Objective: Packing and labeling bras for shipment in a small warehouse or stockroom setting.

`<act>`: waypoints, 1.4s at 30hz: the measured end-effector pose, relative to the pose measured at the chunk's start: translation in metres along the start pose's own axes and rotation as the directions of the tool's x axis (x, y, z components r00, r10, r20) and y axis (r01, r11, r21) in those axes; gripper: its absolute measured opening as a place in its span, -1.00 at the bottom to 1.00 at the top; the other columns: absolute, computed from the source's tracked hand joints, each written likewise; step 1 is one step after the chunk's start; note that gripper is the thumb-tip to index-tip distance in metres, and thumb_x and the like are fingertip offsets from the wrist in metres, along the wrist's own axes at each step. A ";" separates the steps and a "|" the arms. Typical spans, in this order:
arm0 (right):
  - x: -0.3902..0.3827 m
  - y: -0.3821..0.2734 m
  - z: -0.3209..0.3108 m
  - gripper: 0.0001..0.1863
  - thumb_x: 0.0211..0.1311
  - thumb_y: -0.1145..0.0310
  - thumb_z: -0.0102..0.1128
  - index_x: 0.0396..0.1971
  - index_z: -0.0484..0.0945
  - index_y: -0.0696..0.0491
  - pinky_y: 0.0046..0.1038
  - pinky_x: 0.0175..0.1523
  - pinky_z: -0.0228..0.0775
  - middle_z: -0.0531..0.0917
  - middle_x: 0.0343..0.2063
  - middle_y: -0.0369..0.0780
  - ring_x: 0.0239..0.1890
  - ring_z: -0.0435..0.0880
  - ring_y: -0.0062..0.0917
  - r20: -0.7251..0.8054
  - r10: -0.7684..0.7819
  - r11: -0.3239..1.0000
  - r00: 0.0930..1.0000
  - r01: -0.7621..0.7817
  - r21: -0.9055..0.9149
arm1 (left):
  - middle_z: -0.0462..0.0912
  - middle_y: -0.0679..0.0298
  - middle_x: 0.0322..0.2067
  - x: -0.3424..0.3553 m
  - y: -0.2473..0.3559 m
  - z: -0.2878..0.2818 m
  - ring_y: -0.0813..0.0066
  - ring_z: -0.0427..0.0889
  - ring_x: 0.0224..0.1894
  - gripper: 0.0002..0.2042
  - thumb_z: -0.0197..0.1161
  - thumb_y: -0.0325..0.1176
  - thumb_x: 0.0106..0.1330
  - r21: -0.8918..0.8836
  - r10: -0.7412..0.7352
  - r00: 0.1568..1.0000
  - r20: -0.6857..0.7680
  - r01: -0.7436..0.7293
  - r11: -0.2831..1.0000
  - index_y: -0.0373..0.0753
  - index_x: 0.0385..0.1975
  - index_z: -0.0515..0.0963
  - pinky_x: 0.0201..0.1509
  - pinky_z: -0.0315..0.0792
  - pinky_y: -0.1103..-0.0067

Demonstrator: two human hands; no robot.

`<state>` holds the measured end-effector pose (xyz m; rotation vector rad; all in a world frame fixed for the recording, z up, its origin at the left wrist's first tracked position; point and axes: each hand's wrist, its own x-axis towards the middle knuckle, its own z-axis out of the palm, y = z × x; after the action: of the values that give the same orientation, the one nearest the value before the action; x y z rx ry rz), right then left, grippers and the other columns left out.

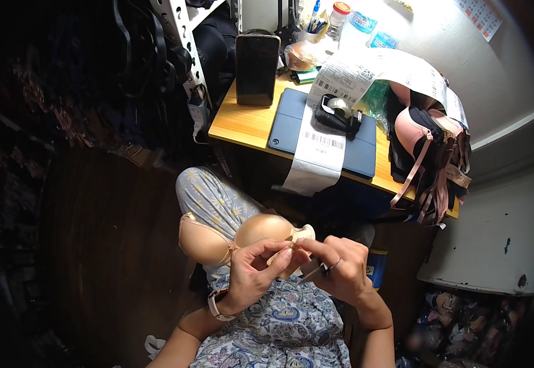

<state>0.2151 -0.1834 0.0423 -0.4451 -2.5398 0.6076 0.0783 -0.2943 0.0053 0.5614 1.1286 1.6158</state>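
Observation:
A beige padded bra [261, 228] lies across my lap on my leg in pale floral trousers [202, 193]. My left hand [256, 273] pinches a small part of the bra's strap between thumb and fingers, near the right cup. My right hand [347, 273] is curled beside it, index finger at that same strap, with what looks like small metal scissors [309, 275] in its fingers, partly hidden. A watch with a pale band [221, 313] is on my left wrist.
A wooden desk [227, 126] ahead bears an upright phone [256, 70], a blue tablet case [359, 156], label strips [313, 159], a black tape dispenser [334, 122] and piled bras [411, 132]. A white metal rack [187, 49] with dark hanging items stands at the left.

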 end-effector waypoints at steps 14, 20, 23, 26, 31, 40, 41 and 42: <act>-0.003 0.003 -0.011 -0.49 -0.15 0.02 0.37 -0.26 0.46 0.04 -0.49 -0.58 0.18 0.41 -0.70 -0.30 -0.71 0.40 -0.52 -0.022 0.107 0.994 0.994 -0.107 -0.036 | 0.61 0.26 -0.38 0.005 0.000 -0.002 0.72 0.55 -0.36 -0.83 0.07 -0.46 0.31 -0.016 -0.017 0.999 -0.038 0.016 1.000 -0.43 -0.21 0.47 -0.25 0.44 0.76; -0.010 0.001 -0.014 -0.64 -0.02 0.06 0.29 -0.25 0.53 -0.07 -0.50 -0.58 0.08 0.30 -0.69 -0.37 -0.66 0.32 -0.57 -0.060 0.117 0.924 0.991 -0.130 -0.358 | 0.61 0.24 -0.34 0.003 0.000 0.000 0.71 0.55 -0.32 -0.83 0.08 -0.46 0.31 0.006 0.007 0.999 -0.041 -0.007 1.000 -0.43 -0.21 0.47 -0.20 0.43 0.75; -0.009 0.001 -0.015 -0.69 -0.03 0.12 0.30 -0.28 0.55 -0.09 -0.51 -0.58 0.07 0.29 -0.69 -0.38 -0.65 0.32 -0.59 -0.050 0.104 0.928 0.993 -0.115 -0.355 | 0.61 0.24 -0.34 0.002 0.001 -0.001 0.71 0.55 -0.31 -0.83 0.08 -0.46 0.31 0.029 0.008 0.999 -0.040 -0.007 1.000 -0.42 -0.22 0.47 -0.20 0.44 0.75; -0.007 0.000 -0.017 -0.68 -0.11 0.12 0.37 -0.35 0.57 -0.06 -0.50 -0.58 0.10 0.36 -0.73 -0.37 -0.69 0.35 -0.57 -0.027 0.107 0.923 0.994 -0.109 -0.369 | 0.62 0.24 -0.34 0.001 0.002 0.002 0.71 0.55 -0.31 -0.84 0.09 -0.46 0.30 0.039 0.008 0.999 -0.042 -0.006 0.999 -0.42 -0.22 0.47 -0.20 0.44 0.75; -0.007 -0.001 -0.019 -0.68 -0.13 0.12 0.38 -0.38 0.57 -0.06 -0.50 -0.58 0.10 0.36 -0.73 -0.38 -0.70 0.34 -0.58 -0.014 0.098 0.938 0.995 -0.097 -0.332 | 0.61 0.23 -0.33 -0.001 0.003 0.002 0.70 0.56 -0.30 -0.84 0.09 -0.47 0.30 0.051 0.003 0.999 -0.051 0.000 0.999 -0.42 -0.22 0.47 -0.20 0.44 0.74; -0.002 0.000 -0.022 -0.67 -0.18 0.20 0.42 -0.37 0.57 -0.04 -0.52 -0.61 0.09 0.35 -0.76 -0.38 -0.74 0.34 -0.58 -0.032 0.087 0.974 0.996 -0.092 -0.207 | 0.61 0.20 -0.32 -0.002 0.004 0.004 0.67 0.56 -0.30 -0.83 0.09 -0.47 0.30 0.042 0.015 0.999 -0.038 -0.013 0.999 -0.44 -0.21 0.45 -0.22 0.45 0.74; -0.003 -0.001 -0.018 -0.68 -0.19 0.26 0.43 -0.37 0.57 -0.03 -0.53 -0.62 0.08 0.35 -0.78 -0.37 -0.75 0.34 -0.59 -0.080 0.084 0.985 0.993 -0.095 -0.142 | 0.61 0.20 -0.33 -0.002 0.003 0.004 0.67 0.56 -0.30 -0.83 0.10 -0.47 0.30 0.040 0.010 0.999 -0.049 -0.008 0.999 -0.44 -0.21 0.46 -0.21 0.45 0.74; -0.004 -0.001 -0.014 -0.69 -0.20 0.32 0.43 -0.36 0.57 -0.02 -0.53 -0.64 0.07 0.34 -0.79 -0.37 -0.77 0.34 -0.59 -0.127 0.084 0.993 0.988 -0.094 -0.077 | 0.61 0.20 -0.33 -0.003 0.002 0.005 0.67 0.56 -0.30 -0.83 0.10 -0.46 0.29 0.039 0.005 0.998 -0.061 -0.003 0.999 -0.44 -0.22 0.46 -0.21 0.45 0.74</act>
<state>0.2252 -0.1812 0.0521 -0.6091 -2.4439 0.4921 0.0824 -0.2951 0.0098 0.5424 1.2068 1.6270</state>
